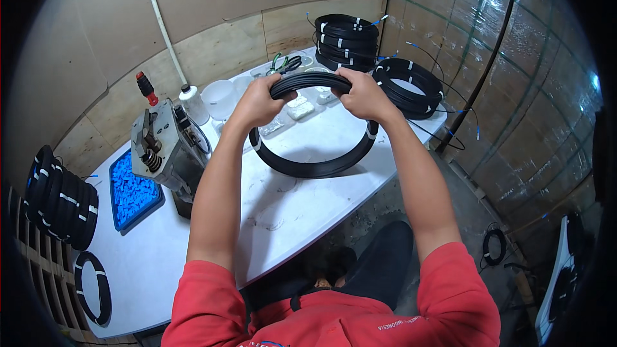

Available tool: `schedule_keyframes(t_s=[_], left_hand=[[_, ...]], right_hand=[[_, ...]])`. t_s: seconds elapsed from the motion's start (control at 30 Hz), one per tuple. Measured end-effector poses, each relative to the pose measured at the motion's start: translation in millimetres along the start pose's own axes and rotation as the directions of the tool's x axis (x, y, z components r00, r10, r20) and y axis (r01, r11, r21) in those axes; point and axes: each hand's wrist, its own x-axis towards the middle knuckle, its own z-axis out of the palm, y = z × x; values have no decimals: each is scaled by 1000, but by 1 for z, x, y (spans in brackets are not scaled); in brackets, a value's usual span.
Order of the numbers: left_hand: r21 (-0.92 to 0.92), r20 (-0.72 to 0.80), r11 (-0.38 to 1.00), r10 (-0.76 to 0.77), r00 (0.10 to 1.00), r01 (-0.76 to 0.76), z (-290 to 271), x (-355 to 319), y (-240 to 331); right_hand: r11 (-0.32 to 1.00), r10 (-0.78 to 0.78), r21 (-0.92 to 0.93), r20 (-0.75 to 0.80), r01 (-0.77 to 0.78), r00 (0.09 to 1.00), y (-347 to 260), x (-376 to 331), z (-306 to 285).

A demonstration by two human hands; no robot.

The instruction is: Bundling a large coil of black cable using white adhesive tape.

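Centre of frame: black cable coil (315, 169) | left hand (259, 101), right hand (364, 95): fingers (290, 96) wrapped round its upper arc | lower arc below them, over worktop (334, 202)

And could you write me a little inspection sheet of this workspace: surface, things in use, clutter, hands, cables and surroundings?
Surface: white table, with dark scuffs.
Things in use: black coil, tied with white bands.
Clutter: machine, tray of blue pieces, bottle, back stack and left stack of similar coils.
Hands: left hand and right hand both grip the coil.
Cables: blue-tipped end hangs past the table's right side.
Surroundings: board wall behind, plastic-wrapped pile at right.
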Motion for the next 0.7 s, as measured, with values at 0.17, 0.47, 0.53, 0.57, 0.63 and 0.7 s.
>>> schedule_keyframes(t_s=[0.17, 0.47, 0.53, 0.57, 0.63, 0.7], left_hand=[[-10, -11, 1000, -18, 1000, 17, -9, -7, 5], [-9, 5, 999, -32, 999, 32, -4, -11, 13], [15, 11, 998, -59, 998, 59, -6, -10, 17], [13, 14, 998, -58, 998, 58, -7, -10, 20], [52, 16, 997, -56, 998, 55, -6, -11, 24], [57, 17, 998, -36, 999, 35, -4, -14, 28]], right_hand=[[996, -48, -72, 13, 48, 999, -8, 0, 0], [993, -79, -83, -3, 78, 997, -7, -6, 5], [993, -57, -101, -7, 56, 998, -12, -7, 5], [992, -37, -119, -11, 36, 999, -13, -8, 4], [993, -56, -108, -34, 52, 998, -11, -13, 5], [993, -74, -96, -58, 68, 996, -8, -19, 4]])
